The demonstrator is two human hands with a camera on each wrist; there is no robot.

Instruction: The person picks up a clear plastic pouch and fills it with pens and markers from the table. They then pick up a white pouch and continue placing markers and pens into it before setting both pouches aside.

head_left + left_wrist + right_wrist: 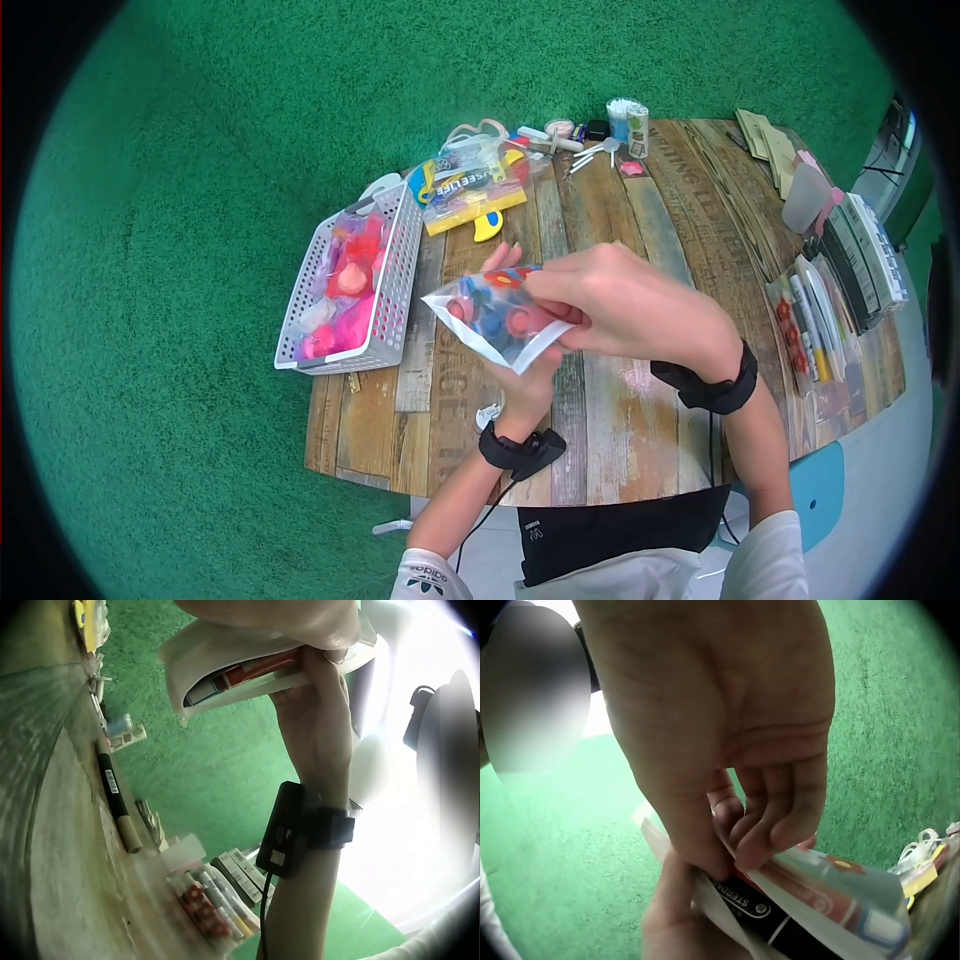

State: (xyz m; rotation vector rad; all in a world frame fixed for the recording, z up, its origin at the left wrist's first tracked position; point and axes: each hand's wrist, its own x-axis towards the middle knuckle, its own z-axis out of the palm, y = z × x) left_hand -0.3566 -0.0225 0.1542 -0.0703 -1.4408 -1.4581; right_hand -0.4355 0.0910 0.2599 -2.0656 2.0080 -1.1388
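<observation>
A clear pouch with white edges and a flower print point(492, 318) is held above the table in both hands. My left hand point(530, 385) grips it from below, fingertips showing behind its far side. At the right end, my right hand point(632, 308) pinches the pouch with thumb and fingers, its fingers curled in the right wrist view point(742, 750). Inside the pouch, a black item with white lettering point(761, 911) and a red item point(259, 669) show. Whether the right fingertips also touch the red item is hidden.
A white basket point(395, 290) of pink and red packets stands left on the wooden table point(640, 440). Behind are a yellow-edged bag point(475, 195), small sticks and a cotton-swab tub point(619, 118). Pens in a pouch point(815, 325) and boxes point(862, 260) lie right.
</observation>
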